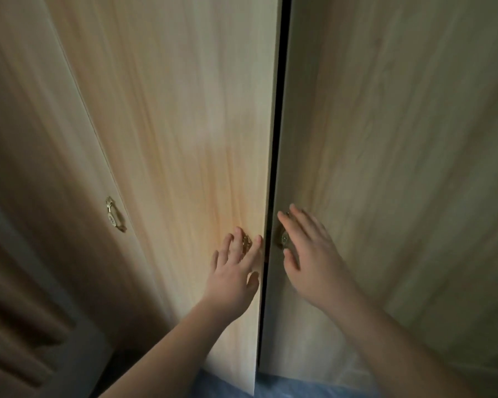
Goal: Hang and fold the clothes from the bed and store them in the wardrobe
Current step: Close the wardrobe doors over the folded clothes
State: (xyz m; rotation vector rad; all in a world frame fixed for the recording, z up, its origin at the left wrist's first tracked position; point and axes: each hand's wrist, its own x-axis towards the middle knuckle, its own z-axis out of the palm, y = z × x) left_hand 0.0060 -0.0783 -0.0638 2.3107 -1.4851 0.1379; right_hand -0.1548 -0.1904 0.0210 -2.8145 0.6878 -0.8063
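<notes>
A light wooden wardrobe fills the view. Its middle door (184,124) and right door (385,139) meet at a narrow dark gap (276,139). My left hand (236,268) lies with fingers spread against the middle door, over its brass handle (246,242). My right hand (308,251) is spread flat against the right door, partly covering that door's brass handle (283,238). Neither hand holds anything. No clothes, hangers or bed are in view, and the wardrobe's inside is hidden.
A third wardrobe door (41,124) on the left carries a brass handle (115,215). Brown curtain folds (15,326) hang at the lower left. Blue fabric (299,389) shows at the bottom edge below the doors.
</notes>
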